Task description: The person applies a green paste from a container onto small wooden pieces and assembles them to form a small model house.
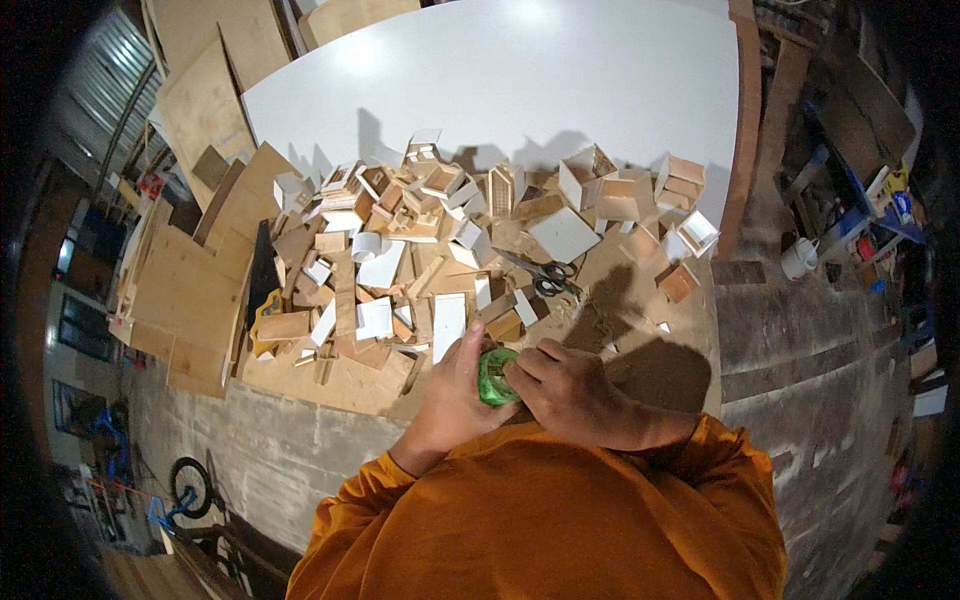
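Observation:
Close to my body, at the table's front edge, my left hand [447,401] is wrapped around a small, round, see-through green container [487,390], its thumb pointing up along the side. My right hand [568,393] is closed, with curled fingers at the container's mouth. Whatever those fingers pinch, if anything, is hidden. A small dark shape shows inside the green container, too unclear to name. Just beyond my hands, scissors with black handles [551,280] lie on the brown board [640,330]. A white rectangular panel [449,326] rests just past my left thumb.
A heap of wood and white board offcuts [390,235] covers the table's left and middle. Several small open boxes stand at the right, one of them brown [678,282]. A large white panel [540,90] rises behind. Plywood sheets [190,290] stand at the left.

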Available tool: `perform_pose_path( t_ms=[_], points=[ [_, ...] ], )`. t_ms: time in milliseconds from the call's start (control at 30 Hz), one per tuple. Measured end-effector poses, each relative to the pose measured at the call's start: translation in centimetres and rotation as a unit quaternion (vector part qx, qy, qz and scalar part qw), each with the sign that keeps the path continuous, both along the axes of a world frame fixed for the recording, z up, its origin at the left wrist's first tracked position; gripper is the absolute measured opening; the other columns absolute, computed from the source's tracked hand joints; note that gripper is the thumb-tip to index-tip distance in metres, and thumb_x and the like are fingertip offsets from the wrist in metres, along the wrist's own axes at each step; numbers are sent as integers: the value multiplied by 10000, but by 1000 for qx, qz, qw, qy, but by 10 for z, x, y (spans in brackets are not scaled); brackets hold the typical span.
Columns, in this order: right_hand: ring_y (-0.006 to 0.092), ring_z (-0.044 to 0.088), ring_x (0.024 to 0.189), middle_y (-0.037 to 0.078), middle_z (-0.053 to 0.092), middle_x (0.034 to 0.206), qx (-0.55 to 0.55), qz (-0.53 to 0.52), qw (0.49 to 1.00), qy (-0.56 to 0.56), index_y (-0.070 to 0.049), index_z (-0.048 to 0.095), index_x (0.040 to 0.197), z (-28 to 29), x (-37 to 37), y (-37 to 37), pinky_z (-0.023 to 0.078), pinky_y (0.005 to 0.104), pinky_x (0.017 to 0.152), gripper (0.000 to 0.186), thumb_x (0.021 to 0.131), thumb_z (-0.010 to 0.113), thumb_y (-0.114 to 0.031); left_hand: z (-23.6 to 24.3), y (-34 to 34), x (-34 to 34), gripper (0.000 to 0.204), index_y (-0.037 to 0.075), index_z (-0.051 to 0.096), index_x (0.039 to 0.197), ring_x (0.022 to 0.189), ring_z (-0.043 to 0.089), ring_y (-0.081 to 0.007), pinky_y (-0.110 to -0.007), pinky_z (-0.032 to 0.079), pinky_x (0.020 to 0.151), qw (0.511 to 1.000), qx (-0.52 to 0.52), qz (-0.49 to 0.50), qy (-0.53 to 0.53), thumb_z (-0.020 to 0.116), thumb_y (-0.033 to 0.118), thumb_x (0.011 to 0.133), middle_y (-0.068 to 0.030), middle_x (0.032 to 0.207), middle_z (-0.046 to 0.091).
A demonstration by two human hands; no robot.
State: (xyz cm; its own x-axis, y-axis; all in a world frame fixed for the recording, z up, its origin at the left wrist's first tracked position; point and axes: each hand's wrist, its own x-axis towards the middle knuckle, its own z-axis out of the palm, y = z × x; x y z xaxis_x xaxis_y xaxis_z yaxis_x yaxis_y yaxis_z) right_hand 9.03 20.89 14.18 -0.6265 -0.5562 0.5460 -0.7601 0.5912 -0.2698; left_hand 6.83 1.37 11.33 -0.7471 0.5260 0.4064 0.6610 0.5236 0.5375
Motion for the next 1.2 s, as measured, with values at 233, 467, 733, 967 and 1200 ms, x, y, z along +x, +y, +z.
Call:
perform_pose_path(
  t_ms=[233, 467, 733, 967, 1200],
  points=[
    [278, 598, 710, 99, 534, 805, -55, 13, 996, -65, -3, 560, 895, -17, -1, -1, 484, 373, 556, 158, 745, 597, -41, 9, 7, 4, 1086, -51, 85, 1460, 892, 604, -434, -440, 508, 783, 994, -23, 4, -107, 766, 126, 632, -249, 963, 609],
    [359, 586, 644, 177, 537, 676, -213, 23, 952, -219, 26, 545, 729, -48, -14, 4, 458, 448, 589, 102, 781, 610, -32, -2, 15, 7, 1086, -36, 103, 1467, 957, 578, -436, -469, 471, 867, 993, -102, -10, -57, 769, 126, 626, -273, 1096, 582],
    [215, 619, 638, 138, 635, 693, -270, -20, 915, -300, 55, 631, 858, -60, -13, 16, 477, 325, 593, 150, 869, 617, -94, -27, 7, -2, 1060, -25, 155, 1463, 1023, 570, -416, -449, 472, 886, 993, -49, -8, -104, 784, 137, 625, -268, 1143, 563],
    [106, 614, 667, 59, 672, 713, -320, -67, 848, -417, 40, 678, 940, -71, -15, 36, 489, 270, 625, 254, 918, 610, -204, -80, -20, -3, 1070, 46, 112, 1482, 1013, 593, -229, -354, 486, 869, 948, 182, 34, -258, 819, 88, 679, -149, 1108, 598],
    [63, 500, 592, -11, 627, 737, -395, -43, 735, -549, 6, 678, 928, -85, -13, 34, 410, 227, 529, 282, 936, 596, -264, -128, -26, 12, 1102, 73, 104, 1488, 1029, 606, -220, -320, 486, 881, 922, 254, 38, -291, 826, -5, 659, -140, 1163, 607]
  ],
)
